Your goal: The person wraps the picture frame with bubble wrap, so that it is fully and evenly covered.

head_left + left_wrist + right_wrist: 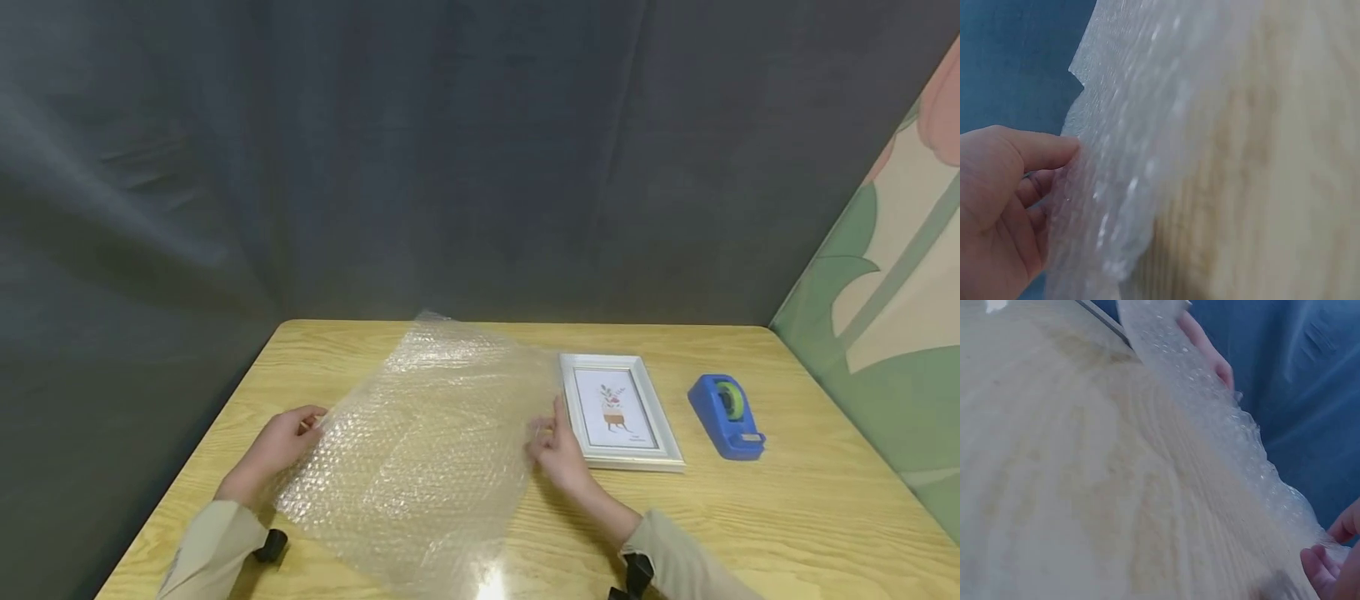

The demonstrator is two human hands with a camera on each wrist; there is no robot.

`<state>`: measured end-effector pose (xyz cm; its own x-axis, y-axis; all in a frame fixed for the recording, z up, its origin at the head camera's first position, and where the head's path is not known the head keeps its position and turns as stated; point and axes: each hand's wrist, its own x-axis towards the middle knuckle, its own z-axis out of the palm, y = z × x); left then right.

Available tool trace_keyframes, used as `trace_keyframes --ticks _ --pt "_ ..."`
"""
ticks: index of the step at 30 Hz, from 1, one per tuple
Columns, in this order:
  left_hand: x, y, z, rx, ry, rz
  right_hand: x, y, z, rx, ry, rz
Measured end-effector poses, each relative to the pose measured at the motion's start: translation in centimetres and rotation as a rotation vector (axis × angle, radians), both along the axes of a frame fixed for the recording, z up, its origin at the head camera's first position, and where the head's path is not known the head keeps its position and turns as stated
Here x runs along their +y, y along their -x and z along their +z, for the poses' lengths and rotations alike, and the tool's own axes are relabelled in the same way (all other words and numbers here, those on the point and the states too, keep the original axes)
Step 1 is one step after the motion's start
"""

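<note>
A clear sheet of bubble wrap point(420, 442) spreads between both hands over the wooden table, its near edge hanging toward the front. At its left edge, the left hand point(281, 446) pinches the plastic between thumb and fingers; the left wrist view shows the thumb tip on the bubble wrap point(1129, 125). The right hand point(557, 454) pinches the opposite edge, index finger pointing up beside a white picture frame point(615, 412). In the right wrist view, the fingers point(1319, 569) grip a corner of the wrap at the lower right. The frame lies flat, showing a flower-pot picture.
A blue tape dispenser point(727, 417) with a greenish roll stands right of the picture frame. The wooden table point(817, 500) ends at a dark curtain point(450, 167) behind and on the left. A patterned panel point(885, 317) borders the right side.
</note>
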<state>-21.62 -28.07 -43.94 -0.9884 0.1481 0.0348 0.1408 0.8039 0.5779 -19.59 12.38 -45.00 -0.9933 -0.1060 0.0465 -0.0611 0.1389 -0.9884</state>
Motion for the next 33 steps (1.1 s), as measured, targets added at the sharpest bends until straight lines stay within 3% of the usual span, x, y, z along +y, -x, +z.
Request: trace_keyframes --ticks 3,6,10,17,22,29,31,33 --pt "0.3 -0.1 0.1 0.023 0.042 0.036 0.2 0.3 -0.2 0.020 0.026 0.035" --pt "0.4 0.7 0.0 0.037 0.073 0.034 0.2 -0.1 -0.4 0.034 0.018 0.027" --pt "0.2 1.2 -0.1 0.054 0.120 0.035 0.0 -0.1 -1.0 0.009 0.011 0.028" --pt "-0.6 1.2 -0.1 0.073 0.200 0.052 -0.4 0.6 -1.0 -0.042 0.032 0.017" --pt "-1.1 1.2 0.0 0.022 0.202 0.058 -0.6 0.8 -0.7 -0.105 0.045 -0.002" --pt "-1.4 0.6 1.1 -0.127 0.160 0.078 -0.7 0.6 -0.7 -0.178 0.061 -0.016" --pt "-1.3 0.6 1.6 -0.142 0.149 0.085 -0.6 0.6 -0.5 -0.193 0.069 -0.020" --pt "-1.1 0.8 1.9 -0.116 0.154 0.093 -0.4 0.6 -0.5 -0.199 0.069 -0.021"
